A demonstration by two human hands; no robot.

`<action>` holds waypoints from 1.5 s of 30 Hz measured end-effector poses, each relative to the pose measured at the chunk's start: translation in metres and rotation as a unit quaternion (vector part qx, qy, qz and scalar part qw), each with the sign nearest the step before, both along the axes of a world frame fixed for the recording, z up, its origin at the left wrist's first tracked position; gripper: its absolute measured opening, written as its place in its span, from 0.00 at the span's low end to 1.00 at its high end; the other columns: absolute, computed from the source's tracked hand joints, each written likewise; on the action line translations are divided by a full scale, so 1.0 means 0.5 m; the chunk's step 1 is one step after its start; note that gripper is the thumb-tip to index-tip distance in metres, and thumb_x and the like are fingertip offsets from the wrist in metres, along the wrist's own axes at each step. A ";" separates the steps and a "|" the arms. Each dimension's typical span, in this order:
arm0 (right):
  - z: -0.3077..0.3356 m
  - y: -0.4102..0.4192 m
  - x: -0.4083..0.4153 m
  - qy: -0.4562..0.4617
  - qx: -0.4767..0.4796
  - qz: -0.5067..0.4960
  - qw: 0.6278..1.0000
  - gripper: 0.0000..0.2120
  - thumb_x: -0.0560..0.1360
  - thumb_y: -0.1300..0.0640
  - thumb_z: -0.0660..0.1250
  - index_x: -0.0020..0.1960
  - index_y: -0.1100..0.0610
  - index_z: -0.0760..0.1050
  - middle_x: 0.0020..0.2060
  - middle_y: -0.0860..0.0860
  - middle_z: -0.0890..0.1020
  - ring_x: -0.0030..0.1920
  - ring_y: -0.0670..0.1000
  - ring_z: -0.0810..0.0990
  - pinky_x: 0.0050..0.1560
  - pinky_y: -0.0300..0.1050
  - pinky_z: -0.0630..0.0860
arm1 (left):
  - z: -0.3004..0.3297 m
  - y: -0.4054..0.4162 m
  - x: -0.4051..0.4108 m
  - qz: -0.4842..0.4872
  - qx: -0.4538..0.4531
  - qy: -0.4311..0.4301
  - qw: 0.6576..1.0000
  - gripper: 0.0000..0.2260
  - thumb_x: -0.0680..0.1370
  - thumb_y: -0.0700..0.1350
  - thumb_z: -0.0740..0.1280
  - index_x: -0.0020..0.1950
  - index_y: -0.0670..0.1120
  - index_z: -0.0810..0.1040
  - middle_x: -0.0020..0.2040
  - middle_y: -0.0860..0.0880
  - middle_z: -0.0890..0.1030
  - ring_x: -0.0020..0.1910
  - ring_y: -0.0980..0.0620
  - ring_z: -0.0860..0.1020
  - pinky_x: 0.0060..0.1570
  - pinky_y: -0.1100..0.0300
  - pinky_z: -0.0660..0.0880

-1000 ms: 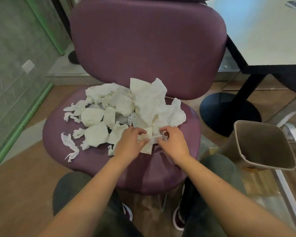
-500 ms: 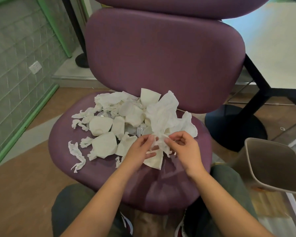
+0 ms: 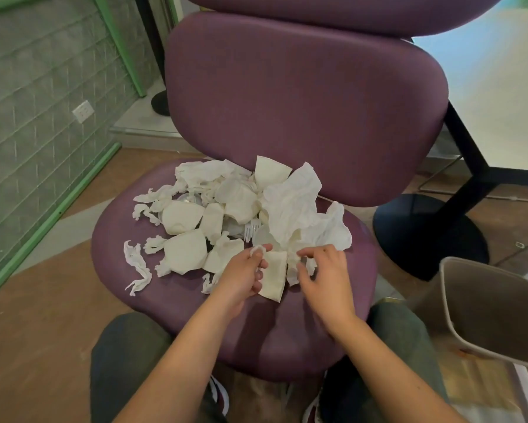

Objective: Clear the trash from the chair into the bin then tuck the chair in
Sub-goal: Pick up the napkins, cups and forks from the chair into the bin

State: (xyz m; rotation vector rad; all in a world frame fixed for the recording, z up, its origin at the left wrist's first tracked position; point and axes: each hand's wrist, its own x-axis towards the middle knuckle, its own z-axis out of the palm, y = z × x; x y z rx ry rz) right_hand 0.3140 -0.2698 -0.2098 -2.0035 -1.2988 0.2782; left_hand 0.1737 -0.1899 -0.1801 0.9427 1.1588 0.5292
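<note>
1. Brown flooring [image 3: 39, 346] ran under a purple chair [image 3: 305, 117], with a grey tiled wall [image 3: 43, 96] edged in green on the left and a pale table [image 3: 501, 102] on a black pedestal at the right
2. White trash [image 3: 241, 215], made of torn paper, crumpled napkins and a plastic fork [image 3: 252, 229], lay heaped on the chair seat, mostly toward its back
3. Just off the seat's right edge stood a beige bin [image 3: 498, 312], tilted, its mouth open toward the camera
4. At the near edge of the heap the left hand [image 3: 243, 276] pinched a small white scrap at its fingertips, a folded paper piece [image 3: 275, 274] touching it
5. Fingers curled, the right hand [image 3: 324, 276] gripped crumpled paper [image 3: 293, 264] beside that piece
</note>
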 end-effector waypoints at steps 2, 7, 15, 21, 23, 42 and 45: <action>-0.013 0.016 0.022 -0.053 -0.067 -0.010 0.996 0.21 0.73 0.51 0.69 0.65 0.49 0.73 0.56 0.48 0.73 0.56 0.50 0.68 0.59 0.49 0.72 | -0.004 0.001 0.001 -0.019 -0.026 0.024 0.999 0.11 0.82 0.42 0.57 0.55 0.48 0.78 0.35 0.52 0.66 0.27 0.58 0.59 0.22 0.68 0.56; -0.046 0.030 0.028 -0.162 -0.181 0.033 0.969 0.29 0.71 0.42 0.69 0.70 0.45 0.68 0.59 0.50 0.70 0.58 0.54 0.68 0.57 0.48 0.69 | -0.007 -0.007 0.009 0.007 -0.083 0.033 0.996 0.08 0.79 0.48 0.61 0.42 0.47 0.72 0.32 0.52 0.66 0.26 0.57 0.61 0.24 0.66 0.56; -0.037 0.010 0.029 0.008 -0.067 -0.019 0.998 0.12 0.76 0.62 0.66 0.58 0.53 0.79 0.49 0.45 0.78 0.49 0.45 0.73 0.48 0.36 0.69 | -0.002 -0.003 0.021 -0.011 -0.087 -0.007 0.996 0.08 0.82 0.40 0.57 0.55 0.43 0.76 0.42 0.47 0.75 0.37 0.50 0.76 0.36 0.61 0.74; 0.059 0.024 -0.027 0.369 0.082 -0.015 0.926 0.10 0.72 0.62 0.73 0.46 0.52 0.73 0.40 0.47 0.81 0.38 0.44 0.78 0.37 0.36 0.75 | 0.006 -0.004 0.059 -0.021 -0.108 -0.078 0.991 0.17 0.83 0.47 0.58 0.65 0.39 0.77 0.59 0.40 0.81 0.59 0.41 0.80 0.60 0.46 0.76; 0.058 0.026 -0.035 0.330 0.071 -0.009 0.941 0.10 0.72 0.63 0.73 0.42 0.49 0.75 0.38 0.44 0.81 0.38 0.44 0.77 0.38 0.37 0.74 | 0.016 -0.004 0.064 -0.009 -0.130 -0.110 0.985 0.20 0.83 0.54 0.56 0.64 0.41 0.77 0.59 0.41 0.82 0.59 0.44 0.80 0.57 0.50 0.78; 0.054 -0.008 -0.050 0.261 0.063 0.006 0.963 0.21 0.74 0.60 0.71 0.66 0.48 0.75 0.57 0.41 0.79 0.58 0.34 0.75 0.58 0.29 0.71 | 0.032 -0.015 0.065 -0.007 -0.077 -0.127 0.989 0.17 0.84 0.47 0.58 0.63 0.35 0.75 0.54 0.39 0.83 0.50 0.47 0.83 0.45 0.60 0.79; 0.063 -0.006 -0.041 0.317 0.064 -0.029 0.946 0.16 0.74 0.65 0.69 0.55 0.47 0.79 0.47 0.44 0.84 0.46 0.37 0.80 0.45 0.32 0.76 | 0.035 -0.016 0.063 -0.010 -0.040 -0.089 0.995 0.16 0.81 0.47 0.64 0.66 0.40 0.73 0.57 0.42 0.82 0.52 0.49 0.82 0.50 0.56 0.79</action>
